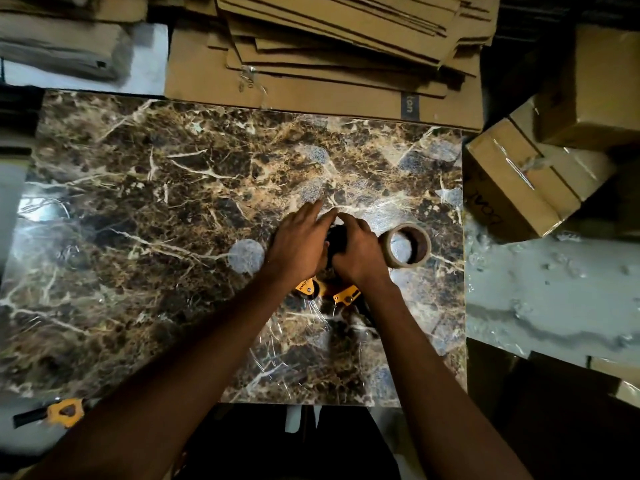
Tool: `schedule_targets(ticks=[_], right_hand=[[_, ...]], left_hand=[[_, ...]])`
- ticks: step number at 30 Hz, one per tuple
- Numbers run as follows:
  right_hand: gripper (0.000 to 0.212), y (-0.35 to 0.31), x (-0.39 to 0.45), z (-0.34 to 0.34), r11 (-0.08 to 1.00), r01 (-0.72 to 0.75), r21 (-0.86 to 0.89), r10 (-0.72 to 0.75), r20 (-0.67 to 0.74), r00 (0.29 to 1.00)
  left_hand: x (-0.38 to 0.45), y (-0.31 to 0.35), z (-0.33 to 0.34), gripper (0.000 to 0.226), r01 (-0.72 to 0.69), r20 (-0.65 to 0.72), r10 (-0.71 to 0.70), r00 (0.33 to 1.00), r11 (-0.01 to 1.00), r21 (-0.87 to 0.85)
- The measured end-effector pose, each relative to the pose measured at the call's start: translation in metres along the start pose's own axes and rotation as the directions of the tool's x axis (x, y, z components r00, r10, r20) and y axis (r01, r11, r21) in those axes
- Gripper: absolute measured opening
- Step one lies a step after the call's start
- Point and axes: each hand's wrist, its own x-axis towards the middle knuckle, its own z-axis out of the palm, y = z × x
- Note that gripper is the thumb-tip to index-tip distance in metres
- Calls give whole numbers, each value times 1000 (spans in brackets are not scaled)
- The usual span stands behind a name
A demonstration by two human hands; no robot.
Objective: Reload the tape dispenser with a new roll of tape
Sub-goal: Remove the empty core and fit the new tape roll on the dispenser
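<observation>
Both your hands close over the dispenser (pixel 325 289) on the marble table (pixel 156 202): your left hand (pixel 298 242) on its left side, your right hand (pixel 358 249) clamped on its black top. The roll (pixel 408 245) stands just beside your right hand.

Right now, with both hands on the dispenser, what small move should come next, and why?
Probably the right hand should let go and reach for the tape roll just beside it. Both hands, the left hand too, cover the yellow dispenser, while the roll sits on the table, not yet loaded.
</observation>
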Motion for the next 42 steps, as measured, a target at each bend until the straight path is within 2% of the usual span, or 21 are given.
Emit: schedule_targets(ticks=[3,7,9,13,17,19,21,23,25,29,35,42], right_hand=[[61,3,3,-5,1000,-21,11,21,48,999],[61,12,10,-5,998,-55,-3,55,97,994],[59,16,13,-3,999,-49,4,48,77,996],[56,18,17,4,999,-35,-3,35,25,999],[55,15,15,4,999,-25,-42,25,1,1000],[59,10,15,3,987,23,-156,-21,13,1000],[75,7,13,3,947,46,-319,-39,28,999],[90,8,13,4,923,56,-381,-48,30,998],[96,13,13,7,928,60,-367,-51,35,998],[89,14,8,12,956,63,-287,-50,51,997],[84,21,1,20,981,99,-166,-93,40,995],[91,22,-2,24,980,98,-173,-89,60,994]], left_hand=[[4,-2,-2,77,-43,46,41,998,998,49],[10,-5,-4,40,134,199,-87,976,962,-238],[12,-5,-4,35,181,216,-118,969,937,-298],[15,0,0,30,189,194,-128,973,921,-342],[15,5,6,34,242,161,-198,967,910,-337],[14,5,10,39,250,149,-210,966,907,-338],[16,3,12,40,250,134,-216,967,902,-352],[19,3,10,37,260,145,-222,964,900,-351],[22,5,6,39,262,186,-209,960,905,-334],[26,6,3,51,258,233,-190,954,916,-307],[25,9,-8,43,307,247,-233,941,893,-329],[23,14,-2,36,357,289,-264,920,870,-340]])
